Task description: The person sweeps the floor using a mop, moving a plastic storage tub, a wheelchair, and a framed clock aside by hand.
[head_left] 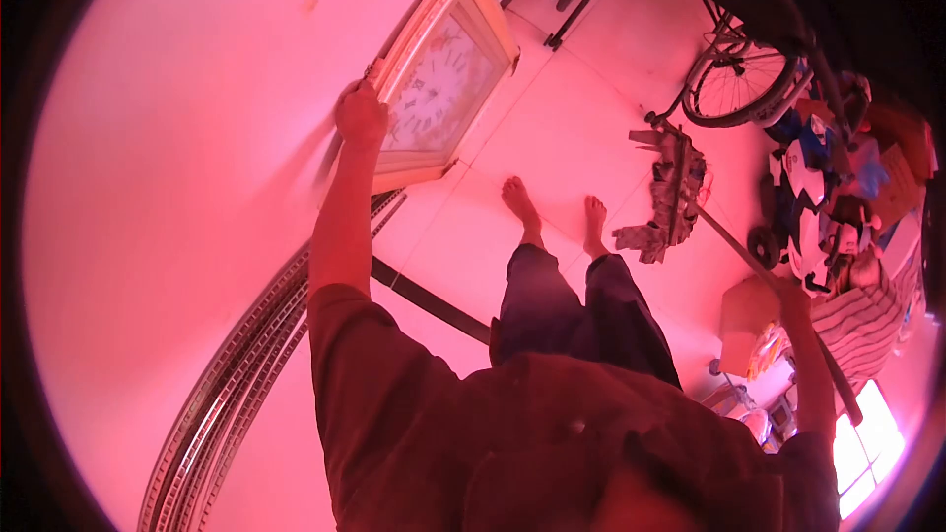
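My left hand [362, 116] is closed on the edge of a framed clock [434, 89], which has a pale wooden frame and a numbered dial and leans by the wall. On the right, my right hand [791, 298] is wrapped round the long handle of a mop [673, 195]. The mop's head of ragged grey cloth strips rests on the floor to the right of my bare feet. Its handle runs down past my hand toward the bright window.
A bicycle wheel [741, 79] stands at the upper right. Below it are piled toys and clothes [818, 187] and a cardboard box [746, 320]. Long slotted metal strips [232, 365] lean along the wall at left. A dark bar [434, 300] lies near my legs.
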`<state>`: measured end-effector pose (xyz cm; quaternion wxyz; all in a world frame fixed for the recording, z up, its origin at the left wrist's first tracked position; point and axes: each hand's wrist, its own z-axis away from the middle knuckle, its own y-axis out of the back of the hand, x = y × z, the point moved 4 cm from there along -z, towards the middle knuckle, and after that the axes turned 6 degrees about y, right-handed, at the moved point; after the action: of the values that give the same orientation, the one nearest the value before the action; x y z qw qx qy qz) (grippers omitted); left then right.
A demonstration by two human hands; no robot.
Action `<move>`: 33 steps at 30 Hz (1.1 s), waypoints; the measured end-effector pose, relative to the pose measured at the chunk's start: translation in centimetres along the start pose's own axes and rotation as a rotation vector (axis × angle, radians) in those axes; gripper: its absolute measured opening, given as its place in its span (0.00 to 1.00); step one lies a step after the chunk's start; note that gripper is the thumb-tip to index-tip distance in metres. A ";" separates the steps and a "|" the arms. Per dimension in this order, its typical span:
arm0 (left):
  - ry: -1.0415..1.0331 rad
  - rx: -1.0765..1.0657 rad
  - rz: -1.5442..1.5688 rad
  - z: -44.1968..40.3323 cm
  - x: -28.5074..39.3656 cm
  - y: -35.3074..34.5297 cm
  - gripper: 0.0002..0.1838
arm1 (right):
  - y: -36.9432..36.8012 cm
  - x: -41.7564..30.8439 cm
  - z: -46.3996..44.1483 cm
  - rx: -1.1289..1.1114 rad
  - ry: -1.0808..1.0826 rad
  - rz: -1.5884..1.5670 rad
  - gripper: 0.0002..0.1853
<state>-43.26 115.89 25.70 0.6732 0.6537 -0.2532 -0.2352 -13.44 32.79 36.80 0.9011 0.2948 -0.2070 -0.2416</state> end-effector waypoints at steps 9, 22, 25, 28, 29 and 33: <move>-0.098 0.212 -0.299 0.7 1.6 1.2 0.10 | -1.5 0.5 0.2 0.173 0.142 0.016 0.11; 0.107 0.261 0.017 12.0 5.3 5.4 0.17 | -18.4 9.2 -8.5 -0.032 0.275 0.018 0.11; 0.052 0.022 0.104 22.1 9.4 2.0 0.14 | -18.1 13.0 -5.5 -0.225 0.376 -0.025 0.20; 0.021 -0.140 0.365 32.4 17.2 -1.4 0.11 | -16.3 16.4 0.2 -0.261 0.178 -0.012 0.20; 0.017 -0.223 0.456 35.6 19.8 -2.7 0.12 | -14.7 16.4 1.3 -0.270 0.130 0.002 0.20; -0.033 -0.410 0.757 46.2 31.6 -6.9 0.10 | -9.0 15.1 9.0 -0.183 0.143 -0.045 0.17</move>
<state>-49.00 60.02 20.63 0.8238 0.3636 -0.4341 -0.0275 -8.81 14.12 41.29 0.9311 0.2324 -0.1125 -0.2577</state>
